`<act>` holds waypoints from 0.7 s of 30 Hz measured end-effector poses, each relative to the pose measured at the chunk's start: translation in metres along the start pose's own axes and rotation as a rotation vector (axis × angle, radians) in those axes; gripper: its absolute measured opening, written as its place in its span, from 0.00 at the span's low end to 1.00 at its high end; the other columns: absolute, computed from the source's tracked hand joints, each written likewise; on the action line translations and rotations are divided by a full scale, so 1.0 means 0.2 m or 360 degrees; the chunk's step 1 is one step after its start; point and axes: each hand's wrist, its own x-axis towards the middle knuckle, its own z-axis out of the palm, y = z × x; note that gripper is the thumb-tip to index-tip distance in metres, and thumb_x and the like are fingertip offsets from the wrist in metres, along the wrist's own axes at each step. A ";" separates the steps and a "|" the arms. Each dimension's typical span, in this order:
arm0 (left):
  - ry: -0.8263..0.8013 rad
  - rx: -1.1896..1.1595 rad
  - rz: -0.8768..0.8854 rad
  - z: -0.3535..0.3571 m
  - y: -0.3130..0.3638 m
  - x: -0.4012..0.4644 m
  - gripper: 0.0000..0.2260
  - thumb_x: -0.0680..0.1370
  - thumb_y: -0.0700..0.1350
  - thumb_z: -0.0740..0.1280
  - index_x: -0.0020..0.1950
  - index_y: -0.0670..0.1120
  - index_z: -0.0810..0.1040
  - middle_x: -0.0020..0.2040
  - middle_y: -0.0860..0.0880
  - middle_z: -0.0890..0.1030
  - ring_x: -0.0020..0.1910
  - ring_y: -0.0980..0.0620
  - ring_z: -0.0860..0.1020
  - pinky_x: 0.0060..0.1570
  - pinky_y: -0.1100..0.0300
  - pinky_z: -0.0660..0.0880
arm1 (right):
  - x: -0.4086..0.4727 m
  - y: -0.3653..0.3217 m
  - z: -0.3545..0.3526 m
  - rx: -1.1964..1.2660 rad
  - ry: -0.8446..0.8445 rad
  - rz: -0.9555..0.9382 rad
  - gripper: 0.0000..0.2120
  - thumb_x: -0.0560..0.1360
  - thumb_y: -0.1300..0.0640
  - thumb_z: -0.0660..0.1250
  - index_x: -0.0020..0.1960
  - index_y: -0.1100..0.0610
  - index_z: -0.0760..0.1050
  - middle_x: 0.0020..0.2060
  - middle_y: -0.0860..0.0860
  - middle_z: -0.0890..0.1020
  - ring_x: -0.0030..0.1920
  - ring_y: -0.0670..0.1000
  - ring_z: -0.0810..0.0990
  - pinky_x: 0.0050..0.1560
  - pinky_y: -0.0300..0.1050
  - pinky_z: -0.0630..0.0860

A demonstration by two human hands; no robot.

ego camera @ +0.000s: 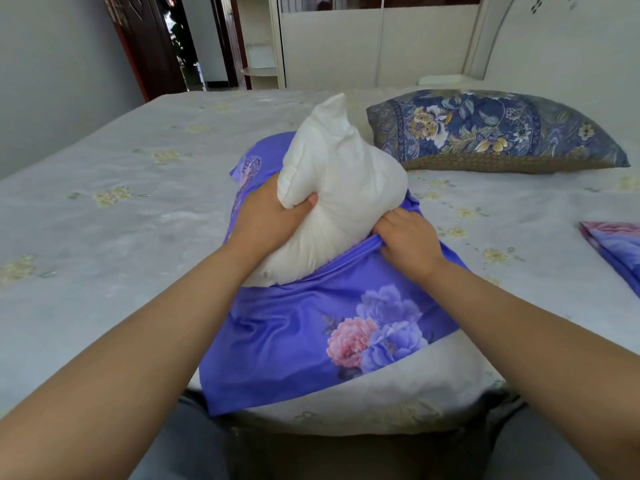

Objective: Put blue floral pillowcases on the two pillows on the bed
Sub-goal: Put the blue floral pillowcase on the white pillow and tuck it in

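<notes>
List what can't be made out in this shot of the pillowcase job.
- Lower part of the white pillow, head view: hidden inside the blue case; how far in it reaches is unclear.
- Right hand fingers: tucked under the case's bunched edge.
- Left hand fingers: behind the pillow; only the thumb shows.
- Second case: cut off by the right edge.
- Dark floral pillow: its filling can't be seen.

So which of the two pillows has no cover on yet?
The white pillow the hands are gripping, half inside the blue floral pillowcase. The other pillow, lying near the headboard, already wears a dark patterned cover.
</notes>
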 end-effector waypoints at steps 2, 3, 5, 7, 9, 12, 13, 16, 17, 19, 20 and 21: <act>-0.0038 0.0048 -0.0015 0.02 0.08 -0.03 0.16 0.79 0.62 0.64 0.54 0.52 0.82 0.51 0.51 0.85 0.52 0.46 0.82 0.51 0.52 0.75 | 0.02 -0.02 -0.06 0.0142 0.0266 -0.0023 0.08 0.66 0.65 0.66 0.45 0.59 0.77 0.41 0.58 0.79 0.44 0.63 0.77 0.40 0.56 0.72; -0.0085 0.0047 -0.0063 0.02 0.11 -0.04 0.16 0.79 0.61 0.62 0.47 0.51 0.80 0.46 0.51 0.84 0.47 0.47 0.81 0.47 0.53 0.74 | 0.03 -0.04 -0.10 0.0210 0.0399 -0.0039 0.06 0.67 0.65 0.65 0.43 0.58 0.75 0.39 0.57 0.77 0.42 0.62 0.75 0.38 0.56 0.70; -0.0248 0.0276 -0.0095 0.04 0.15 -0.03 0.17 0.82 0.57 0.56 0.45 0.50 0.79 0.44 0.50 0.83 0.43 0.47 0.80 0.46 0.52 0.74 | 0.05 -0.12 -0.17 0.0315 0.0629 -0.0050 0.06 0.73 0.66 0.64 0.40 0.57 0.71 0.37 0.55 0.74 0.40 0.60 0.72 0.36 0.55 0.66; -0.0481 0.0670 0.0022 0.14 0.12 0.01 0.17 0.83 0.54 0.53 0.53 0.50 0.80 0.49 0.48 0.84 0.47 0.44 0.81 0.50 0.50 0.75 | 0.09 -0.22 -0.23 0.0396 0.0844 -0.0057 0.12 0.79 0.64 0.66 0.39 0.56 0.69 0.35 0.54 0.72 0.38 0.58 0.69 0.36 0.54 0.63; -0.0658 0.0836 -0.0012 0.30 0.02 0.07 0.17 0.82 0.51 0.55 0.58 0.49 0.81 0.56 0.44 0.84 0.53 0.39 0.82 0.53 0.49 0.76 | 0.12 -0.29 -0.26 0.0516 0.0907 -0.0071 0.06 0.79 0.60 0.65 0.43 0.57 0.73 0.37 0.54 0.73 0.39 0.58 0.69 0.38 0.54 0.64; -0.1045 0.0664 -0.0113 0.46 -0.18 0.15 0.18 0.82 0.54 0.59 0.66 0.49 0.81 0.65 0.43 0.82 0.62 0.40 0.80 0.62 0.48 0.74 | 0.14 -0.29 -0.28 0.0687 0.0668 0.0084 0.20 0.80 0.55 0.62 0.70 0.57 0.77 0.53 0.56 0.80 0.53 0.59 0.78 0.52 0.56 0.70; -0.1182 0.0569 -0.0100 0.47 -0.23 0.17 0.19 0.82 0.57 0.61 0.69 0.50 0.79 0.68 0.44 0.80 0.65 0.42 0.78 0.66 0.48 0.72 | 0.13 -0.28 -0.29 0.0803 0.0592 0.0166 0.24 0.80 0.57 0.63 0.76 0.55 0.73 0.61 0.56 0.79 0.61 0.59 0.78 0.57 0.55 0.72; -0.1506 0.0270 -0.0049 0.42 -0.28 0.15 0.15 0.83 0.50 0.65 0.67 0.48 0.80 0.65 0.46 0.81 0.62 0.47 0.78 0.65 0.49 0.73 | 0.07 -0.24 -0.32 0.0881 0.0287 0.0237 0.34 0.78 0.59 0.63 0.83 0.42 0.64 0.73 0.48 0.76 0.69 0.55 0.78 0.55 0.52 0.77; -0.1554 0.0104 -0.0119 0.36 -0.24 0.12 0.12 0.82 0.47 0.66 0.64 0.48 0.81 0.62 0.47 0.82 0.59 0.49 0.79 0.62 0.51 0.76 | 0.07 -0.22 -0.33 0.0775 0.0158 0.0165 0.38 0.77 0.60 0.63 0.83 0.38 0.60 0.73 0.46 0.77 0.68 0.56 0.79 0.51 0.52 0.77; -0.1548 -0.0279 -0.0275 0.27 -0.14 0.07 0.12 0.80 0.42 0.68 0.63 0.46 0.81 0.60 0.47 0.84 0.58 0.48 0.82 0.57 0.51 0.79 | 0.09 -0.18 -0.35 0.0536 -0.0055 0.0052 0.46 0.74 0.65 0.63 0.83 0.33 0.54 0.75 0.46 0.75 0.64 0.61 0.81 0.43 0.53 0.76; -0.1491 -0.0351 -0.0256 0.24 -0.09 0.04 0.12 0.80 0.42 0.67 0.63 0.46 0.82 0.59 0.47 0.85 0.58 0.47 0.83 0.56 0.52 0.79 | 0.11 -0.16 -0.36 0.0433 -0.0125 0.0045 0.49 0.73 0.67 0.64 0.83 0.32 0.52 0.75 0.48 0.73 0.58 0.64 0.82 0.39 0.53 0.75; -0.1338 -0.0292 -0.0164 0.21 -0.04 0.01 0.11 0.80 0.43 0.65 0.61 0.47 0.82 0.57 0.48 0.85 0.57 0.47 0.83 0.55 0.52 0.78 | 0.11 -0.16 -0.37 0.0353 -0.0175 0.0056 0.51 0.72 0.69 0.65 0.84 0.33 0.52 0.75 0.51 0.71 0.50 0.65 0.82 0.36 0.52 0.74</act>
